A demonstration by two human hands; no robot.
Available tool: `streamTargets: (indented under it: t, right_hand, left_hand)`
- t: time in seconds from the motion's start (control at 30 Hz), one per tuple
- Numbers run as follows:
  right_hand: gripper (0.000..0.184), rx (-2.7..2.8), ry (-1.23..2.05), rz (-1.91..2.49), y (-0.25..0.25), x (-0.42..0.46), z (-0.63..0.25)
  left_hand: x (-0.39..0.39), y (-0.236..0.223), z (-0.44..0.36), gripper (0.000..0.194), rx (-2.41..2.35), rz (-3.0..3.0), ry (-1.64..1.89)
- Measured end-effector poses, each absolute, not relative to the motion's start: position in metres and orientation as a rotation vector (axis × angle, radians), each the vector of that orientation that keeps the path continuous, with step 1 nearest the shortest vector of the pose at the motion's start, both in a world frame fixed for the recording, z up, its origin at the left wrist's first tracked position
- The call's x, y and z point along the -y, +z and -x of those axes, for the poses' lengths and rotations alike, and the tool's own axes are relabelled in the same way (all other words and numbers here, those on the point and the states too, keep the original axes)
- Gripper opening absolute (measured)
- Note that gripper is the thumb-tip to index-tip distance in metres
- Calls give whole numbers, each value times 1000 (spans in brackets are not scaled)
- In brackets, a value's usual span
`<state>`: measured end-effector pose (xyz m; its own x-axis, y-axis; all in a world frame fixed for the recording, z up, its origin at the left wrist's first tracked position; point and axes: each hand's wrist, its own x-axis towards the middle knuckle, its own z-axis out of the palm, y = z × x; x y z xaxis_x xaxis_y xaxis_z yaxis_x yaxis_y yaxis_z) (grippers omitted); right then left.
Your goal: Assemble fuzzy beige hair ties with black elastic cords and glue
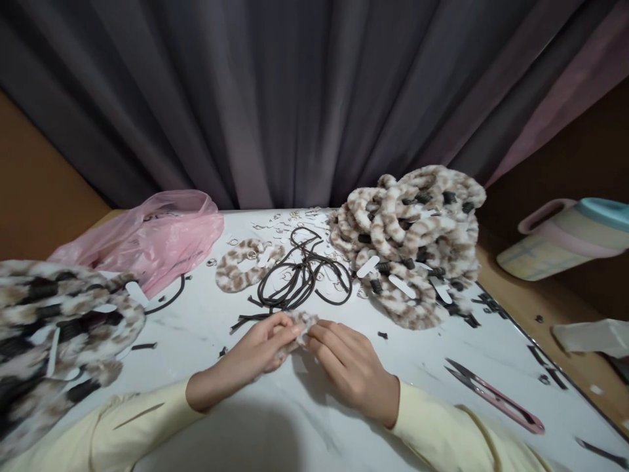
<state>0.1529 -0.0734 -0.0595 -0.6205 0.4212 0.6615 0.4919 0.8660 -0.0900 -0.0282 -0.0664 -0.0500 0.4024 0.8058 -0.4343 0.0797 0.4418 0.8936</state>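
1. We've got both hands together over the near half of the worktop (417,393), meeting at one fur piece (304,321).
2. Left hand (268,341): narrow pinch, fingers curled, thumb over the fur piece, holding it.
3. Right hand (351,360): narrow too, fingers bent close together, tips holding the fur piece's right side. Thumb hidden from us.
4. Fur piece sits between the hands, partly covered by fingers; we can't make out its full shape.
5. Just beyond it we see black cords (282,303), looped in a loose tangle.
6. Beyond the left hand, near the cords: a flat fur ring (228,276).
7. Right of the cords: a heap of fur loops (393,226), some with white tags (401,286).
8. Pink snips (511,406) lie right of the right hand, well apart from it.
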Motion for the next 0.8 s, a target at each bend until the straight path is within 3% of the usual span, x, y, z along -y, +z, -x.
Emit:
streamTargets:
  t: [0.27, 0.53, 0.8]
  right_hand:
    - [19, 2266, -37, 736, -65, 77, -152]
    - [25, 2325, -67, 550, -63, 80, -149]
    - [21, 2253, -13, 553, -64, 85, -146]
  left_hand:
    - [71, -58, 29, 34, -1205, -1535, 512]
    - [69, -57, 25, 46, -978, -953, 641]
    - [69, -55, 25, 44, -980, -870, 647]
